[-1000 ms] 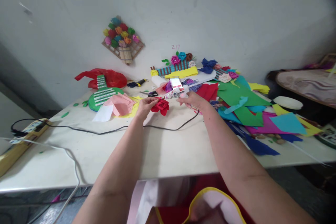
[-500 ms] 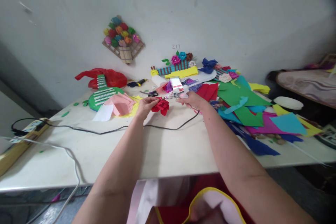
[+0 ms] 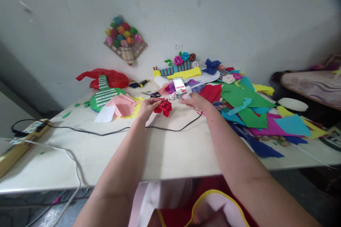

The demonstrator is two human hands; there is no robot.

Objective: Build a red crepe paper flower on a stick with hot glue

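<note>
My left hand (image 3: 149, 107) is closed, thumb and fingers pinching a red paper flower (image 3: 163, 108) at its edge. To the right of it, my right hand (image 3: 195, 101) wraps round a white glue gun (image 3: 187, 94), whose black cord (image 3: 183, 129) comes out below the hand. The gun's front end points left, close to the top of the flower; whether they touch I cannot tell. Just behind the flower lie dark-handled scissors (image 3: 155, 94). A white card (image 3: 179, 86) with a red band lies beyond the glue gun.
On the left are a green guitar-shaped craft (image 3: 105, 98), pink paper sheets (image 3: 122, 105) and a power strip (image 3: 29, 136) feeding the cord. Coloured paper (image 3: 247, 94) is heaped at the right. Striped craft pieces with paper flowers (image 3: 177, 68) stand against the wall.
</note>
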